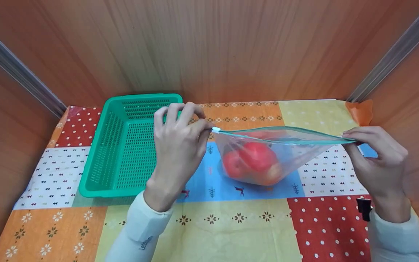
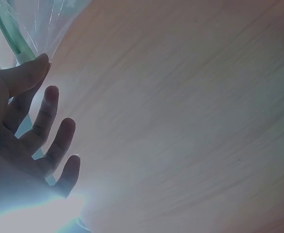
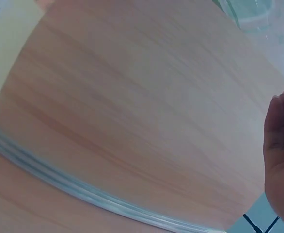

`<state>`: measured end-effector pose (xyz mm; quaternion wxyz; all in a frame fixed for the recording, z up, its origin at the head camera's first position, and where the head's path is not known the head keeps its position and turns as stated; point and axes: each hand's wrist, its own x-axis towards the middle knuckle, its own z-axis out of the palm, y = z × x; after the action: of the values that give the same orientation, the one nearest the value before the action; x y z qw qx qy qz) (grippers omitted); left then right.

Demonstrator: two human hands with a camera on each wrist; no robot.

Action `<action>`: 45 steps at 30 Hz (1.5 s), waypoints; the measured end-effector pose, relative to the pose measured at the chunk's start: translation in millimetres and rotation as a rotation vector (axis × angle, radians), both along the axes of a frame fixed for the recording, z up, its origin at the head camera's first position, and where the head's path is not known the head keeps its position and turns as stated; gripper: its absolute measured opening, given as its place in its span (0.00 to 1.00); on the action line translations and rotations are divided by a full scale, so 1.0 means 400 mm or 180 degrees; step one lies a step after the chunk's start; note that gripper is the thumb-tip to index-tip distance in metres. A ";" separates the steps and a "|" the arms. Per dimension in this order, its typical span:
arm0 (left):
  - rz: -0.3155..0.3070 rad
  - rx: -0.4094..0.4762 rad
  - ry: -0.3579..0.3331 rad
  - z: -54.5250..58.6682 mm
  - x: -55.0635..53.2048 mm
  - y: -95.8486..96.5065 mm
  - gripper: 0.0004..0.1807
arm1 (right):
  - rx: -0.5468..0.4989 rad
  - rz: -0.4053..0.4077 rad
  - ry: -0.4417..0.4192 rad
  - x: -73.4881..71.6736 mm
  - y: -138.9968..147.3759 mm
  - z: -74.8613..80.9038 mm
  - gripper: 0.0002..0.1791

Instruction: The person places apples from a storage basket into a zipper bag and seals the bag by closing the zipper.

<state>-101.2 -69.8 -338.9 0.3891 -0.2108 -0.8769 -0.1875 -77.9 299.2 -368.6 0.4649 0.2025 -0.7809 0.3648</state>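
A clear zipper bag (image 1: 289, 160) with a green zip edge hangs stretched between both hands, several red, apple-like fruits (image 1: 256, 156) in its bottom. My left hand (image 1: 178, 142) pinches the bag's left top corner by the white slider (image 1: 215, 130), thumb against index finger, the other fingers loosely bent. At the opposite corner, my right hand (image 1: 380, 156) pinches the green zip edge between thumb and fingers. Between the two corners the top edges bow slightly apart. In the left wrist view the left hand (image 2: 30, 107) grips the corner; the right wrist view shows only part of the right hand (image 3: 281, 145).
An empty green plastic basket (image 1: 102, 145) stands left of the bag, partly behind the left hand. Patchwork-print cloth (image 1: 231, 233) covers the table. Wood-grain panels (image 1: 209, 47) rise at the back and both sides. An orange piece (image 1: 360, 112) lies in the back right corner.
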 end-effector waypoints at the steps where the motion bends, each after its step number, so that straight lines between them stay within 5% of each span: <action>1: -0.0010 0.0000 -0.0006 0.002 0.001 -0.003 0.09 | 0.0033 -0.0006 -0.0067 -0.001 0.006 0.002 0.22; 7: -0.0091 0.0066 -0.0162 0.016 0.005 -0.020 0.08 | 0.0186 0.0042 -0.0478 -0.005 0.038 0.011 0.08; 11: -0.0123 0.0098 -0.0260 0.024 0.008 -0.028 0.08 | 0.0168 0.0102 -0.0607 -0.008 0.043 0.017 0.08; 19: -0.0152 0.0090 -0.0299 0.030 0.010 -0.041 0.09 | 0.0214 0.0058 -0.0653 -0.018 0.038 0.025 0.11; 32: -0.0503 0.0235 -0.0665 0.030 0.013 -0.053 0.08 | -0.0048 0.0079 -0.0630 -0.037 0.024 0.020 0.10; 38: -0.0586 0.0504 -0.0984 0.018 0.015 -0.045 0.10 | -0.0017 0.0061 -0.0655 -0.038 0.025 0.015 0.10; 45: -0.0841 0.1252 -0.1425 -0.003 0.019 -0.021 0.05 | -0.0004 0.0043 -0.0688 -0.038 0.026 0.010 0.11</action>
<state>-93.5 -78.0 -340.0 0.1922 -0.1971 -0.8527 -0.4439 -93.1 309.6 -364.6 0.3757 0.1670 -0.8249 0.3880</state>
